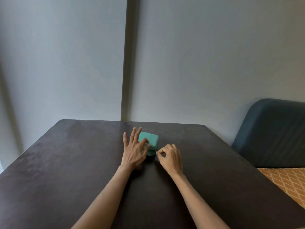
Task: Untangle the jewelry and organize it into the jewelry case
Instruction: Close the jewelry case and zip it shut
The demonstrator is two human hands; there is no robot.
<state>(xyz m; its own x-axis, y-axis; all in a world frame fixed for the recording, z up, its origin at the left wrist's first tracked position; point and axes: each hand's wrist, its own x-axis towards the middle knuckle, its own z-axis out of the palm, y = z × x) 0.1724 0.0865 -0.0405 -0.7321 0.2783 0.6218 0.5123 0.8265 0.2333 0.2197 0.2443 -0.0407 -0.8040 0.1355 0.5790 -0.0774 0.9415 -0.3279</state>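
Observation:
A small teal jewelry case (pixel 151 139) with rounded corners sits closed on the dark table (pixel 82 162), a little beyond the middle. My left hand (pixel 134 148) lies on the case's left side, its index finger and thumb pressing the lid and front while the other fingers stretch straight past it. My right hand (pixel 170 157) is just right of the case's near corner and pinches the small metal zipper pull (pixel 156 151) between thumb and forefinger. No jewelry is visible outside the case.
The table's far edge meets a grey wall with a vertical strip. A dark blue padded headboard (pixel 272 133) and an orange diamond-patterned bedcover (pixel 287 180) lie beyond the table's right edge.

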